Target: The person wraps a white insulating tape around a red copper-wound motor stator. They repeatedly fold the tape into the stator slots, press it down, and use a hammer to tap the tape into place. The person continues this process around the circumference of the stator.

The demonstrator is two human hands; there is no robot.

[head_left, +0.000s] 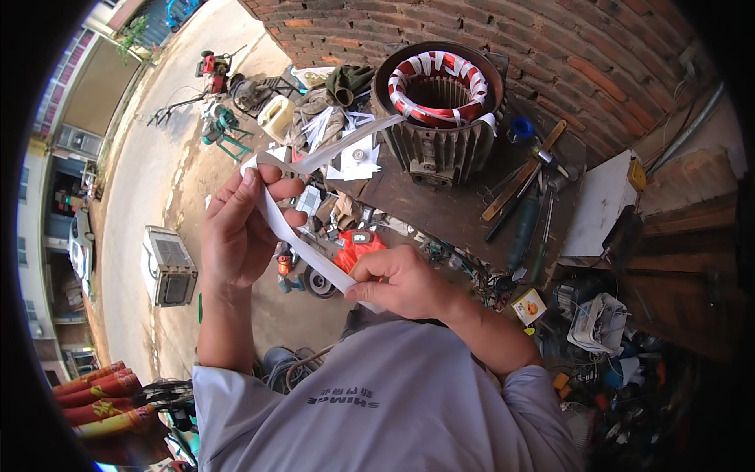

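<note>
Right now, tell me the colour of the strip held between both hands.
White; the strip shows best in the head view.

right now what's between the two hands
In the head view, a white paper strip runs taut between the left hand and the right hand; nothing else lies between them.

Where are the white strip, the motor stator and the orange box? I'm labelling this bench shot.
white strip (303, 241), head view, its middle run between the hands
motor stator (438, 86), head view, its red-and-white winding
orange box (529, 306), head view, its top face
</note>
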